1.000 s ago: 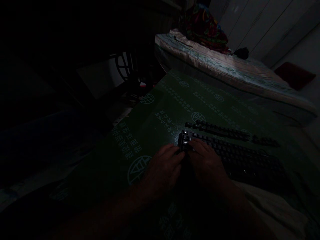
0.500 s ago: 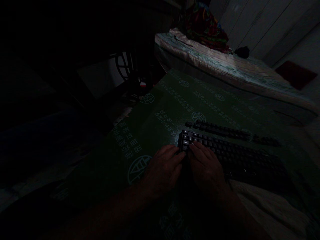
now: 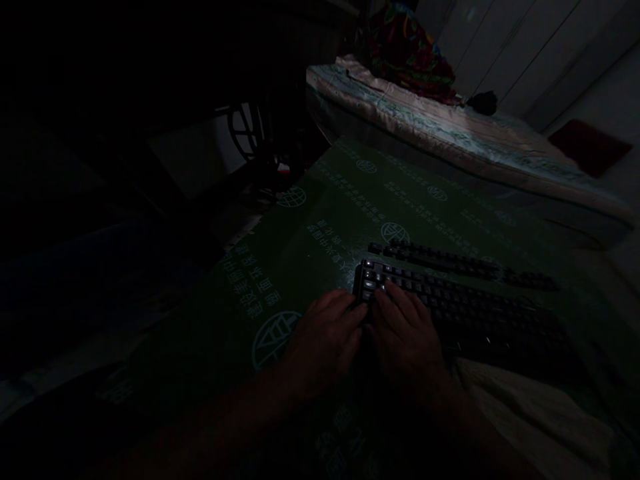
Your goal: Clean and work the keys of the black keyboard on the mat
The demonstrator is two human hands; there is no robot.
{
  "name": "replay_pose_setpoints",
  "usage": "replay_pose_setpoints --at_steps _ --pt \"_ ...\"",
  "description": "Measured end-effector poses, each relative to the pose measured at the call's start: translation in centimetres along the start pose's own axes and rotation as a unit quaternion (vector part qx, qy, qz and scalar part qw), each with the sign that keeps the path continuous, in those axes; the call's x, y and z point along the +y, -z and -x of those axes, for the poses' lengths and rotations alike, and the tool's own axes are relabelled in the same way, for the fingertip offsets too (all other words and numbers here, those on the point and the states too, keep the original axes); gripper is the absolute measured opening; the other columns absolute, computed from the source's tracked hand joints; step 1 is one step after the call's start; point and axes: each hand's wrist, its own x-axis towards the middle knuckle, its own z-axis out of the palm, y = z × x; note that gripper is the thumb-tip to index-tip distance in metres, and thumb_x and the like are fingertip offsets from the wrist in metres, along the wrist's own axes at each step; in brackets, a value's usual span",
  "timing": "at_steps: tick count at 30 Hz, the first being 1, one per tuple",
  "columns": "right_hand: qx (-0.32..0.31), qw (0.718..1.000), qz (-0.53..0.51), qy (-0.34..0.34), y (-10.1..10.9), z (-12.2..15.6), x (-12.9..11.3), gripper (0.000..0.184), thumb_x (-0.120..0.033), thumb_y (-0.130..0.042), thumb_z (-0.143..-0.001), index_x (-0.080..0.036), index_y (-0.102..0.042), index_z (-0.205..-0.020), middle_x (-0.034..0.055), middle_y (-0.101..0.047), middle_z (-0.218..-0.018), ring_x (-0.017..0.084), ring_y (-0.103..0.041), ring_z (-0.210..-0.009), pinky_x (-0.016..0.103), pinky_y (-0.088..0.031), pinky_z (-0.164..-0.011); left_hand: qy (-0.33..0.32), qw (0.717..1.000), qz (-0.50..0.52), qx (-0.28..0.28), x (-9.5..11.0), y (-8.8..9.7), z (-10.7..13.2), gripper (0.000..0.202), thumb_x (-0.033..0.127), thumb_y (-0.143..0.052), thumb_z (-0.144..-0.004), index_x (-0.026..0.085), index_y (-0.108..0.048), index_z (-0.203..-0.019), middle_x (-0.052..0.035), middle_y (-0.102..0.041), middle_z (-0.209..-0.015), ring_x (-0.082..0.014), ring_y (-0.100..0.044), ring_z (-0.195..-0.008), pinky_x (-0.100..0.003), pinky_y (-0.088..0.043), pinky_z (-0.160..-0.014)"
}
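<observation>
Deep shadow fills the room, with one panelled wall (image 3: 500,53) behind and one mattress (image 3: 450,133) lying beyond the hands and off to their right. One green printed board (image 3: 295,260) spreads under and past both hands; one dark spoked wheel (image 3: 249,130) stands beyond them to the left. One pale cloth (image 3: 540,407) lies right of the right wrist, and one red patterned cloth (image 3: 410,60) is heaped far beyond, on the mattress. One black keyboard (image 3: 480,307) rests on the board, its left end at the hands and its long axis running away to their right, slantwise, so nearly all its length lies on the right hand's side. Of the two hands, the right hand (image 3: 407,323) is nearer the keyboard's middle, fingers bent low over the keys near that left end; the left hand (image 3: 327,333) is just beside it, fingertips gathered at the end's edge. Neither grip shows clearly: whether the fingers pinch anything or merely rest, I cannot tell. Just beyond the keyboard, roughly parallel to it, lies one broken line of small dark pieces (image 3: 465,263) resembling keycaps, too dim to count singly.
</observation>
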Motion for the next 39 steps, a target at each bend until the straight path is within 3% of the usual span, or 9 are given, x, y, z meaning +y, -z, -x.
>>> replay_pose_setpoints --at_steps 7,12,16,26,39 --pt "-0.011 1.0 -0.005 -0.026 -0.8 0.3 -0.5 0.021 -0.013 -0.048 -0.089 -0.016 -0.068 -0.095 0.0133 -0.065 -0.115 0.03 -0.046 -0.125 0.05 -0.038 -0.1 0.011 1.0 -0.003 -0.01 0.1 0.0 0.0 0.026 0.015 -0.05 -0.083 0.016 -0.061 -0.106 -0.0116 -0.063 -0.112 -0.0276 -0.055 -0.108 -0.047 -0.048 -0.091" --pt "0.029 0.996 -0.013 -0.079 -0.5 1.0 -0.2 0.019 -0.018 -0.053 -0.088 -0.014 -0.064 -0.103 0.0146 -0.065 -0.114 0.029 -0.052 -0.12 0.048 -0.042 -0.097 0.003 1.0 0.01 -0.009 0.1 0.1 -0.1 0.028 0.015 -0.049 -0.084 0.018 -0.06 -0.109 -0.0102 -0.063 -0.113 -0.0261 -0.055 -0.108 -0.047 -0.047 -0.092" --pt "0.053 0.993 -0.015 -0.104 -0.2 2.0 0.9 0.014 -0.015 -0.056 -0.086 -0.015 -0.063 -0.098 0.0145 -0.065 -0.11 0.028 -0.054 -0.117 0.048 -0.044 -0.096 -0.006 1.0 0.022 0.012 -0.3 -0.1 0.2 0.029 0.015 -0.049 -0.085 0.017 -0.058 -0.113 -0.0108 -0.063 -0.114 -0.0263 -0.055 -0.109 -0.047 -0.047 -0.092" --pt "0.051 0.994 -0.033 -0.093 -0.4 1.7 0.4 0.018 -0.018 -0.059 -0.084 -0.012 -0.064 -0.101 0.0196 -0.06 -0.118 0.032 -0.049 -0.121 0.052 -0.045 -0.095 -0.006 1.0 0.005 0.006 -0.2 -0.2 0.4 0.032 0.016 -0.05 -0.086 0.016 -0.055 -0.118 -0.0112 -0.061 -0.117 -0.0269 -0.054 -0.112 -0.048 -0.046 -0.095" --pt "0.035 0.994 -0.028 -0.098 -0.9 1.8 0.1 0.018 -0.019 -0.056 -0.087 -0.012 -0.063 -0.102 0.0198 -0.058 -0.122 0.033 -0.046 -0.125 0.053 -0.046 -0.094 -0.017 0.999 -0.031 0.007 0.0 0.0 0.3 0.031 0.016 -0.048 -0.085 0.016 -0.055 -0.116 -0.0118 -0.061 -0.116 -0.0285 -0.054 -0.11 -0.049 -0.048 -0.093"
